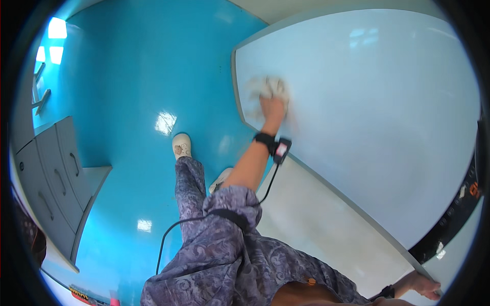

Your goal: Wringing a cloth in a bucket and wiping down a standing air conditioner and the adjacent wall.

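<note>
My left hand (273, 109) is closed around a crumpled cream cloth (276, 86), blurred by motion. The cloth lies against the white tabletop (356, 114), close to its rounded left end. A black strap with a small cabled device (281, 150) is fastened at the left wrist. At the lower right, my right hand (419, 284) grips the grey table edge (367, 220), its fingers partly hidden at the rim of the view. A dark band circles the right wrist as well.
A black mat or panel (440, 233) with orange marks lies along the table's right side. Below the near edge is a pale panel (325, 214). Grey drawers (57, 179) with handles stand left, across the glossy blue floor (153, 69). My cream clogs (182, 145) are on that floor.
</note>
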Demonstrator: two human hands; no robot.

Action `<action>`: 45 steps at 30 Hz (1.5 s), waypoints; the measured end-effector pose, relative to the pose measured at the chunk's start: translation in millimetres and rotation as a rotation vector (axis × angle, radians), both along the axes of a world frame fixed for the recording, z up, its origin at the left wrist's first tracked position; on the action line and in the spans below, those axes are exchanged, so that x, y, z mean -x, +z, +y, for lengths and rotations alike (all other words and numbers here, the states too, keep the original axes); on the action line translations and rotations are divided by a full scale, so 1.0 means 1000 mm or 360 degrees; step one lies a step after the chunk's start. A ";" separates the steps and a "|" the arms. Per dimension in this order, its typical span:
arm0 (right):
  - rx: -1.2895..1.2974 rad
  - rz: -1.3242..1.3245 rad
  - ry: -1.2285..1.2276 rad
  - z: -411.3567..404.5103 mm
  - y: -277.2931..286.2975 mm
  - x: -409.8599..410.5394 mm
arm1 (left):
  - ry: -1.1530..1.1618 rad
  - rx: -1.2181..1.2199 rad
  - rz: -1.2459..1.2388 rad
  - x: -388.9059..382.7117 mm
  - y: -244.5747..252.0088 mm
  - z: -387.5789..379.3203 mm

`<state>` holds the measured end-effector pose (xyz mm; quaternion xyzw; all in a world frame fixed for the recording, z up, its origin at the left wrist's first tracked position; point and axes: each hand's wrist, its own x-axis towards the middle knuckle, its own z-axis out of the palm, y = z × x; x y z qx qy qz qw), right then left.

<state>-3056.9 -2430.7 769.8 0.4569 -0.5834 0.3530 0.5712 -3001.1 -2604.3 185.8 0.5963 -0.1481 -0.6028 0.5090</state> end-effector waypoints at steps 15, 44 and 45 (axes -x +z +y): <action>-0.0072 -0.0042 0.0007 0.006 -0.002 -0.007 | -0.0060 0.0610 -0.0486 -0.028 0.036 -0.146; -0.0260 -0.0074 -0.0198 -0.004 -0.011 -0.026 | -0.1018 -0.0045 0.0379 -0.009 -0.161 -0.149; -0.0250 -0.0132 -0.0212 0.005 -0.020 -0.014 | -0.1046 -0.0053 0.0327 -0.016 -0.181 -0.131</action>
